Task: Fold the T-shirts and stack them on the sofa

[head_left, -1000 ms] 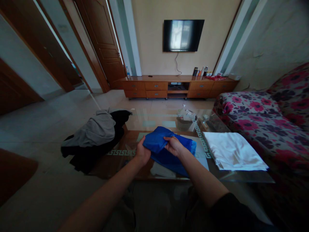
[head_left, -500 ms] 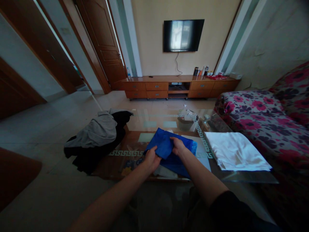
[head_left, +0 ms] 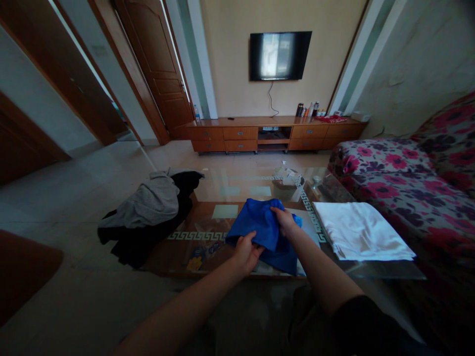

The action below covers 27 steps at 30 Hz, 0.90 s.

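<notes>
A blue cloth or garment point(head_left: 256, 222), partly folded over, lies on the glass coffee table point(head_left: 200, 217) in front of me; its exact kind does not show. My left hand point(head_left: 248, 253) grips its near left edge, thumb on top and fingers underneath. With my right hand point(head_left: 285, 221) I pinch the fold at its upper right. The cloth is lifted a little between both hands, and its lower part hangs toward the table's near edge. A folded white cloth point(head_left: 363, 230) lies flat to the right of my right hand.
Grey and black clothes point(head_left: 152, 207) are heaped on the table's left side. Near the far edge stand a bin with tissues point(head_left: 287, 180) and a small glass jar point(head_left: 316, 181). A flowered sofa point(head_left: 401, 163) borders the right; a low wooden cabinet point(head_left: 241, 133) stands beyond.
Both hands have shifted to the right, drawing the folded upper part of the blue cloth along. My left hand has also come slightly nearer, and the cloth is more bunched at the right.
</notes>
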Available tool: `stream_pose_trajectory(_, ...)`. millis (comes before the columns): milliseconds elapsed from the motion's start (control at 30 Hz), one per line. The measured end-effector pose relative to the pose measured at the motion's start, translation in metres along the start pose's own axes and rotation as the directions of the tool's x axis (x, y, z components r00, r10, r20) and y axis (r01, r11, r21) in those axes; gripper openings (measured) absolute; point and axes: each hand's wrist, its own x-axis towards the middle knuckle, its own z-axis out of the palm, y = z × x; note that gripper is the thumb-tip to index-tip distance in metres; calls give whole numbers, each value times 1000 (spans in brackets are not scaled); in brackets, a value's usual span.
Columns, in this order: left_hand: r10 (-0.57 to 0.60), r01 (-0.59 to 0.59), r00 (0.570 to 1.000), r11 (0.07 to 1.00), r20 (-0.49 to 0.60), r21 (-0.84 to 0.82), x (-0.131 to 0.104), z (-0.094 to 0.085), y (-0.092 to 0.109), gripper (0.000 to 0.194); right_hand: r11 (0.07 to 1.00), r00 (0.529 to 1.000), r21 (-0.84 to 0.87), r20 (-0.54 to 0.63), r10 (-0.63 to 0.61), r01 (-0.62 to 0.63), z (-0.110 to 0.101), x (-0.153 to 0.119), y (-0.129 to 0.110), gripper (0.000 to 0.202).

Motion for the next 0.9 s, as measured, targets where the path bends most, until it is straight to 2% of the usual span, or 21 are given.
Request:
stream_pose_trajectory(67, -30, 30, 996, 999, 79, -9, -7, 2, -3, 36, 1000, 999, -20, -44, -23, 22, -6, 5, -6, 23)
stream_pose_trajectory(133, -103, 103, 988, 995, 114, 3, -13, 3, -9, 31, 997, 996, -54, -65, -53, 50, -16, 8, -12, 28)
stream_pose_trajectory(233, -171, 169, 982, 985, 83, 34, -16, 3, -23, 25, 991, 993, -125, -100, -69, 57, -35, 9, -14, 27)
stream_pose_trajectory(533, -203, 194, 978, 969, 44, 152, -23, 10, -51, 23, 941, 981, -337, -185, -54, -12, -81, 4, -16, 15)
stream_pose_trajectory(733, -252, 258, 966, 936, -56, 239, -25, 9, -70, 28, 886, 981, -453, -196, 10, -100, -100, -2, -13, 9)
stream_pose_trajectory(900, -243, 242, 969, 922, -35, 301, -27, 4, -74, 23, 844, 985, -524, -169, 28, -114, -108, 3, -13, 10)
